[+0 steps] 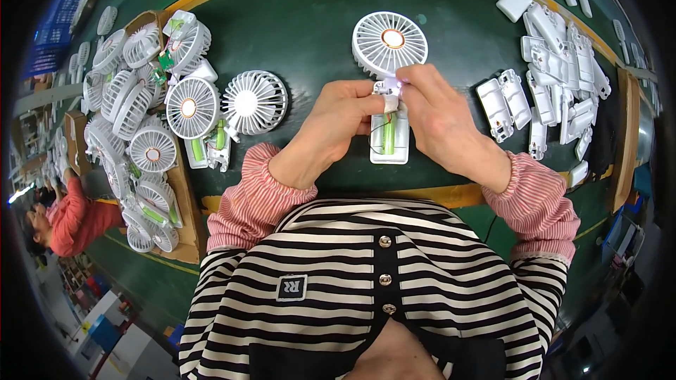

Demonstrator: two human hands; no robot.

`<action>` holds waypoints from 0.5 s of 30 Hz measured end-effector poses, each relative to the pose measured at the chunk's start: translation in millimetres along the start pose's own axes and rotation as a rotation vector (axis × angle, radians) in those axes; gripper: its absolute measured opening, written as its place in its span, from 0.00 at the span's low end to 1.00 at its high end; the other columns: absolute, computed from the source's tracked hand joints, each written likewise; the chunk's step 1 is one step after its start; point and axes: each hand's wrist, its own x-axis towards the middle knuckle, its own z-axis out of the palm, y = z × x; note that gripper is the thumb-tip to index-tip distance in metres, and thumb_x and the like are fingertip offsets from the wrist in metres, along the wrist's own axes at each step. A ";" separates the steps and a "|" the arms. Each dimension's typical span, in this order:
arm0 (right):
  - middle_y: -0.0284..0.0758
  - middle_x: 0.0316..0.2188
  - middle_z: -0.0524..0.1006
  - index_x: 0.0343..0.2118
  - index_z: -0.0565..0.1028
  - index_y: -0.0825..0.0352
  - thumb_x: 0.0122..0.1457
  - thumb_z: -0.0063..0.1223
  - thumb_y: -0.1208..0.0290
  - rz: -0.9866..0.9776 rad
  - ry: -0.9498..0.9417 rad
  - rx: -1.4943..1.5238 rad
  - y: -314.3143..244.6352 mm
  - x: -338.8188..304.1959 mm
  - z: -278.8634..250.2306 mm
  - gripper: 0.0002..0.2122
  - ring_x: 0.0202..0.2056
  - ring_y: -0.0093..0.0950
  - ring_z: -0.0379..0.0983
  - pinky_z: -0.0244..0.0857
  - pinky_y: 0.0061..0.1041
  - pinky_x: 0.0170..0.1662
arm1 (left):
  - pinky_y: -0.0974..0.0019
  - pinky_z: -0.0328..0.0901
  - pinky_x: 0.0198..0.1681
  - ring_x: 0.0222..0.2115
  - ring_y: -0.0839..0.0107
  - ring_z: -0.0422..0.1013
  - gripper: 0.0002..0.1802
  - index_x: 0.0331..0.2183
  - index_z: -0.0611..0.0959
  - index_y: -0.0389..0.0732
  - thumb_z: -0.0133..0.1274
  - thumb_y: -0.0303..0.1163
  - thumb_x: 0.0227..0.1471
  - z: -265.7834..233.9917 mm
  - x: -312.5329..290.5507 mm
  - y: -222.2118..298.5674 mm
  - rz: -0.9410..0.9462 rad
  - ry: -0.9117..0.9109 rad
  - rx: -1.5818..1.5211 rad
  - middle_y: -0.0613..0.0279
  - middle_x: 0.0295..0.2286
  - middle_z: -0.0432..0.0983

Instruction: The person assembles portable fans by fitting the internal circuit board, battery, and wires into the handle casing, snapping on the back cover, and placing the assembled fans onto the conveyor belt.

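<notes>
Below the round, slatted white plastic fan head (389, 39), we are clamping the white neck (386, 88) with our left hand (332, 121); our right hand (445, 116) is touching there too, its grip hidden. The oblong white handle (400, 149) is pointing toward us.
</notes>
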 end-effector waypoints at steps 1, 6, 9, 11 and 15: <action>0.38 0.33 0.65 0.24 0.67 0.73 0.36 0.49 0.82 0.016 0.003 -0.009 -0.4 -0.5 0.1 0.08 0.33 0.34 0.65 0.65 0.29 0.29 | 0.72 0.67 0.28 0.25 0.74 0.71 0.09 0.31 0.78 0.32 0.48 0.26 0.46 -0.3 0.7 -0.8 -0.003 -0.007 0.006 0.60 0.26 0.74; 0.35 0.28 0.64 0.21 0.66 0.69 0.35 0.51 0.79 0.080 -0.005 -0.109 0.2 -4.0 0.2 0.08 0.32 0.32 0.65 0.63 0.26 0.26 | 0.73 0.66 0.27 0.25 0.75 0.71 0.08 0.31 0.77 0.32 0.48 0.26 0.48 -2.0 3.4 -3.9 -0.007 -0.022 -0.007 0.62 0.26 0.74; 0.34 0.24 0.64 0.20 0.66 0.67 0.35 0.52 0.78 0.126 -0.030 -0.115 2.0 -6.4 1.9 0.08 0.28 0.32 0.66 0.62 0.28 0.23 | 0.73 0.66 0.27 0.25 0.75 0.71 0.08 0.31 0.77 0.33 0.48 0.26 0.48 0.8 4.7 -4.5 -0.021 0.005 0.004 0.62 0.27 0.74; 0.33 0.21 0.65 0.20 0.66 0.67 0.35 0.52 0.79 0.162 -0.030 -0.067 3.3 -7.2 4.0 0.07 0.25 0.32 0.67 0.61 0.30 0.22 | 0.72 0.66 0.27 0.25 0.74 0.70 0.07 0.31 0.77 0.33 0.48 0.26 0.48 -0.4 6.4 -6.0 -0.031 0.003 -0.006 0.62 0.27 0.74; 0.34 0.20 0.66 0.20 0.66 0.67 0.36 0.50 0.81 0.209 -0.049 -0.039 6.3 -7.5 7.3 0.06 0.24 0.33 0.67 0.61 0.32 0.22 | 0.72 0.66 0.28 0.25 0.74 0.70 0.07 0.31 0.77 0.33 0.48 0.25 0.48 -1.7 11.3 -12.4 -0.036 0.007 -0.079 0.61 0.27 0.74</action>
